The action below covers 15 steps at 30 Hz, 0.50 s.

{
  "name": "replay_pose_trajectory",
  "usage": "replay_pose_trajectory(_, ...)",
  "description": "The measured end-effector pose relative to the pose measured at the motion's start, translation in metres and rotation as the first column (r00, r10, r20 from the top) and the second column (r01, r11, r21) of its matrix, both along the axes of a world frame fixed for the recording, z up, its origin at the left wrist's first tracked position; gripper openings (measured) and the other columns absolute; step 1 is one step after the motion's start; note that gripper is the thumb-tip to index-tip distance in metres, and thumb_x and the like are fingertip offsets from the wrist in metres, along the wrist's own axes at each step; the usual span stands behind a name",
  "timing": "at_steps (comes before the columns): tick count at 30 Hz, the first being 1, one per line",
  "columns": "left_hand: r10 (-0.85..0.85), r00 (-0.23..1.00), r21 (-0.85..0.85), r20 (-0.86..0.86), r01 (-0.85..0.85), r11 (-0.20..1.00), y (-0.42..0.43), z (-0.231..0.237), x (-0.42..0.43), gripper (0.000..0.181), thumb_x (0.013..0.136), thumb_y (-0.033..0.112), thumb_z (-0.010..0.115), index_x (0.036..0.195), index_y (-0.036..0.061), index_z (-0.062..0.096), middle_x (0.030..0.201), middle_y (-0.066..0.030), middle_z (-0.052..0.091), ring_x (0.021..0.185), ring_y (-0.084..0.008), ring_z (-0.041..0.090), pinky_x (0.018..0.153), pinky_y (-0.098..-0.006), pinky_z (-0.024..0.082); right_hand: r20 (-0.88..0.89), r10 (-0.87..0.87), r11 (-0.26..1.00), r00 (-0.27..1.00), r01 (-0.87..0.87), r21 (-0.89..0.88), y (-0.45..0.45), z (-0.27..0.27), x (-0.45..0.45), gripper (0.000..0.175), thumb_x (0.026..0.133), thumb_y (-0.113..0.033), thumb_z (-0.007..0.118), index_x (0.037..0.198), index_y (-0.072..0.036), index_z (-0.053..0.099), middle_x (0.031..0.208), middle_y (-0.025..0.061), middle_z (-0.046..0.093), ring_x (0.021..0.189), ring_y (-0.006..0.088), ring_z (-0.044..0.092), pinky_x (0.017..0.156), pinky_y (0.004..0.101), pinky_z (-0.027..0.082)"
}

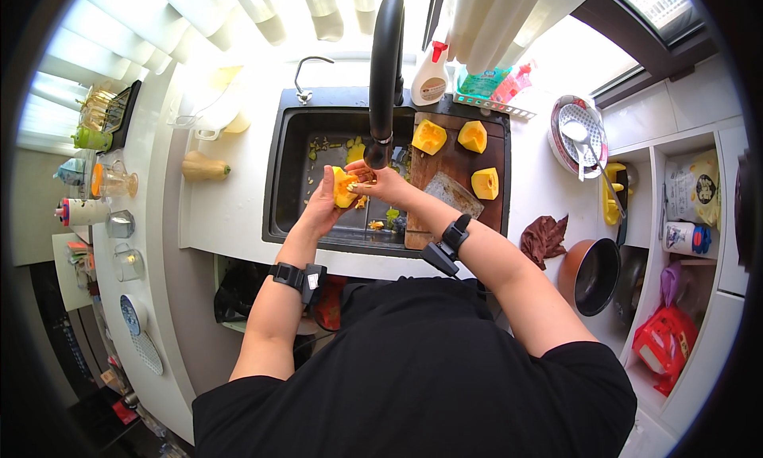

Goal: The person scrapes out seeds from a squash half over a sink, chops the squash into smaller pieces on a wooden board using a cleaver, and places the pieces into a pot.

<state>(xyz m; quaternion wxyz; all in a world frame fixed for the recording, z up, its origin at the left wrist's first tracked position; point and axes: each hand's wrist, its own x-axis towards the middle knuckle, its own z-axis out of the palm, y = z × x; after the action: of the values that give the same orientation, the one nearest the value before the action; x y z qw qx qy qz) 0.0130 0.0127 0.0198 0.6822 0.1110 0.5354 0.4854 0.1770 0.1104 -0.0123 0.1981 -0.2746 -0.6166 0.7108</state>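
My left hand grips a yellow pumpkin piece above the dark sink, hollow side turned to the right. The fingers of my right hand are at that hollow, pinching stringy pulp and pale seeds. Scraps of peel, seeds and pulp lie in the sink below. Over its right part rests a wooden cutting board. On the board are three pumpkin pieces, one at the upper left, one at the upper right and one lower right. A broad metal blade lies there, partly hidden by my right forearm.
A black faucet arches over the sink near my hands. Behind the board stand a spray bottle and a white basket. Stacked bowls, a brown cloth and a pot are rightward; a whole butternut squash lies leftward.
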Motion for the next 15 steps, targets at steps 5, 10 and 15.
replay_pose_trajectory(5, -0.084, 0.992, 0.095, -0.090, 0.093, 0.991, 0.005, -0.008, 0.004, 0.083, 0.088, 0.077, 0.046, 0.138, 0.0102, 0.043, 0.126, -0.0071, 0.057, 0.117, -0.0196, 0.058, 0.101, -0.0383, 0.047, 0.140, -0.152, 0.954, 0.978, 0.108, 0.281, -0.006, 0.007, -0.011, 0.026, 0.091, -0.014, 0.072, 0.110, -0.001, 0.061, 0.091, 0.0094, 0.067, 0.084, 0.0158, 0.065, 0.077, 0.0307, 0.053)
replay_pose_trajectory(10, -0.057, 0.991, 0.099, -0.119, 0.069, 0.993, 0.000, -0.024, -0.004, 0.084, 0.087, 0.076, 0.047, 0.136, 0.0077, 0.044, 0.124, -0.0067, 0.058, 0.116, -0.0190, 0.058, 0.101, -0.0370, 0.048, 0.173, -0.111, 0.901, 0.979, 0.025, 0.434, -0.005, 0.009, -0.008, 0.021, 0.093, -0.016, 0.069, 0.108, -0.001, 0.063, 0.090, 0.0115, 0.069, 0.080, 0.0163, 0.065, 0.073, 0.0309, 0.052)
replay_pose_trajectory(15, 0.016, 0.999, 0.136, 0.036, -0.021, 0.991, 0.008, -0.016, 0.012, 0.086, 0.087, 0.076, 0.045, 0.135, 0.0046, 0.047, 0.124, -0.0111, 0.059, 0.113, -0.0205, 0.060, 0.101, -0.0359, 0.051, 0.192, -0.133, 0.991, 0.972, 0.136, -0.001, -0.004, -0.012, -0.003, 0.021, 0.099, -0.018, 0.063, 0.110, 0.000, 0.066, 0.101, 0.0070, 0.072, 0.084, 0.0139, 0.065, 0.078, 0.0293, 0.052)
